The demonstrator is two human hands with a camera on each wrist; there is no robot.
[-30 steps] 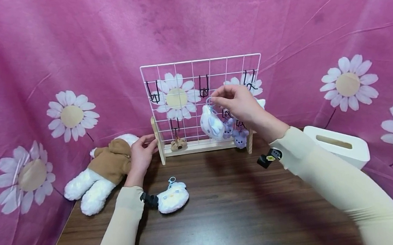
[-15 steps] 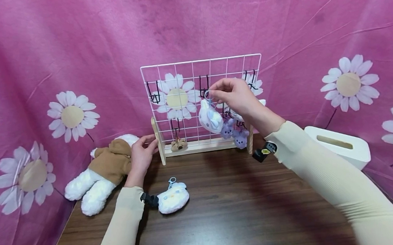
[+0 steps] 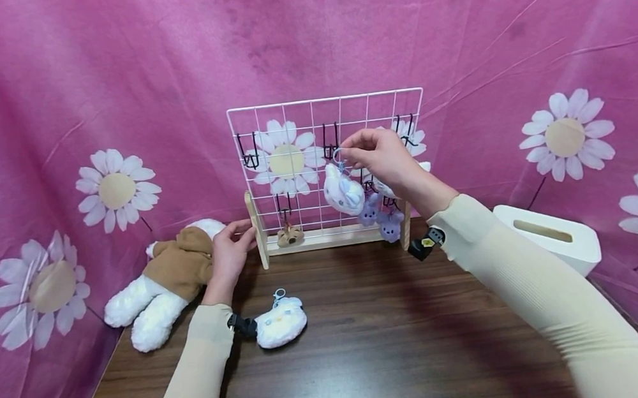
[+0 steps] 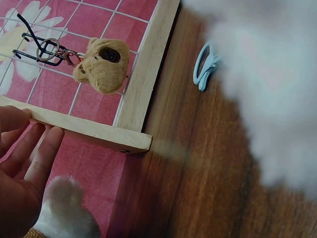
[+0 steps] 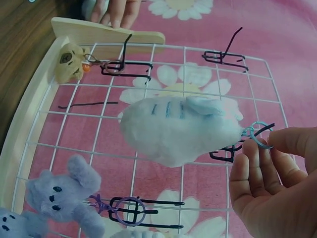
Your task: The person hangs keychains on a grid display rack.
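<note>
My right hand (image 3: pixel 381 158) pinches the light blue ring (image 5: pixel 261 135) of a white plush keychain (image 3: pixel 343 190), which hangs in front of a white wire grid rack (image 3: pixel 325 99). In the right wrist view the tip of a black hook (image 5: pixel 223 153) crosses the ring; I cannot tell whether it passes through. My left hand (image 3: pixel 230 252) touches the outer side of the rack's wooden side post (image 4: pixel 79 125) with its fingertips. A brown bear-head plush keychain (image 4: pixel 105 67) hangs on a low hook. Two purple plush keychains (image 3: pixel 391 225) hang at the rack's lower right.
Another white plush keychain (image 3: pixel 281 321) lies on the brown table (image 3: pixel 356 349) near the left wrist. A larger plush toy in a brown top (image 3: pixel 178 264) lies at the left. A white tissue box (image 3: pixel 583 244) stands at the right. Black hooks (image 3: pixel 249 161) line the grid's upper part.
My right hand has risen slightly with the white plush keychain, bringing its ring close to the upper middle hook. The left hand stays at the wooden post.
</note>
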